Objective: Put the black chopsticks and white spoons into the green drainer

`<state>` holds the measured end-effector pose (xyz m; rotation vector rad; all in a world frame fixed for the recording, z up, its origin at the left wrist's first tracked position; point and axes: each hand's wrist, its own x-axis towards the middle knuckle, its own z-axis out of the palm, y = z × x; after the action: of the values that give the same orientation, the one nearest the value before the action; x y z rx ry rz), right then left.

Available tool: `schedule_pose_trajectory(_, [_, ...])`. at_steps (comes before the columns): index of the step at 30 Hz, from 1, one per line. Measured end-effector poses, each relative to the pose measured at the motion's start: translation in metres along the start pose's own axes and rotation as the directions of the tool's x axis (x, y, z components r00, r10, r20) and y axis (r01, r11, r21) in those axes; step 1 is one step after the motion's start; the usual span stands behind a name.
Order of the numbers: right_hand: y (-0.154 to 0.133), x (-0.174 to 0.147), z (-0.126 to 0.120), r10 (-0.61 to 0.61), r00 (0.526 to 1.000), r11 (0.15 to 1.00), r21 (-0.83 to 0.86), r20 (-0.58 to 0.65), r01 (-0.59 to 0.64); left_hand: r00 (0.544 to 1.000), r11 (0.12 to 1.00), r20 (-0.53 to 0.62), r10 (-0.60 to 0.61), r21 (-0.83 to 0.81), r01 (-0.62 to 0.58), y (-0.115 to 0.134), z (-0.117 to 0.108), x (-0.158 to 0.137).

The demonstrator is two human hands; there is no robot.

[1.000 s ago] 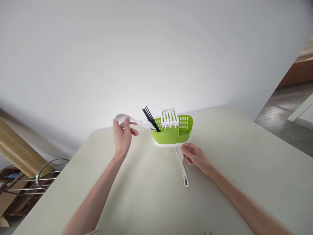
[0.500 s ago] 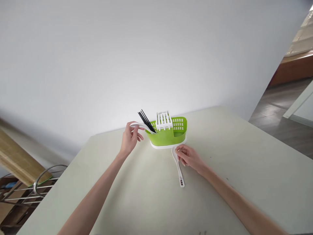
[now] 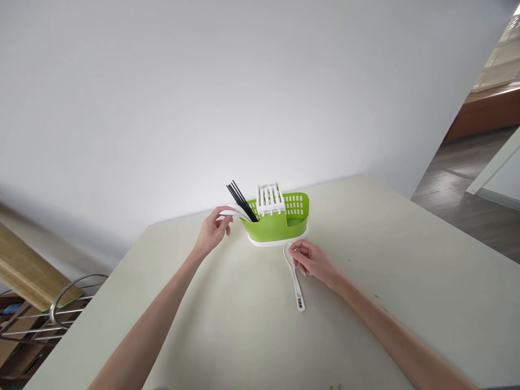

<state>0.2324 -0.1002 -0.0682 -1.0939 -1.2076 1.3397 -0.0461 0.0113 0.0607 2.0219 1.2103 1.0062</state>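
A green cutlery basket (image 3: 268,232) with a white base stands on the table near the wall. Black chopsticks (image 3: 240,200) lean out of its left compartment. Beside them, a white spoon (image 3: 239,211) slants into that same compartment, and my left hand (image 3: 210,232) pinches its upper end between thumb and fingers. In front of the basket, my right hand (image 3: 311,258) is closed at the bowl of a second white spoon (image 3: 297,281). That spoon's handle, printed near its tip, points toward me. Whether it rests fully on the table I cannot tell.
A white slatted rack (image 3: 270,199) sits over the basket's middle. The pale tabletop (image 3: 374,244) meets a grey-white wall (image 3: 260,97) behind. Off the table's left edge are a metal wire rack (image 3: 57,319) and a bamboo-coloured board (image 3: 32,265).
My left hand has tilted its spoon, with the upper end now nearer the chopsticks and the basket. My right hand stays at the other spoon's bowl. The view has shifted slightly.
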Motion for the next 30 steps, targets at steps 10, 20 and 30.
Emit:
schedule_pose_trajectory(10, [0.001,0.001,0.0,0.013,1.0,1.0,-0.006,0.004,-0.013,0.999,0.998,-0.007,-0.048,-0.038,0.048,-0.009,-0.003,-0.002])
schedule_pose_trajectory(20, [0.003,0.0,-0.001,0.015,1.0,1.0,-0.025,-0.005,-0.015,0.992,0.999,-0.125,-0.005,-0.042,-0.001,-0.01,0.003,-0.01])
schedule_pose_trajectory(30, [0.006,-0.004,0.0,-0.081,0.967,0.983,-0.18,-0.241,0.037,0.941,0.971,-0.274,-0.198,-0.183,0.152,-0.054,0.033,-0.056])
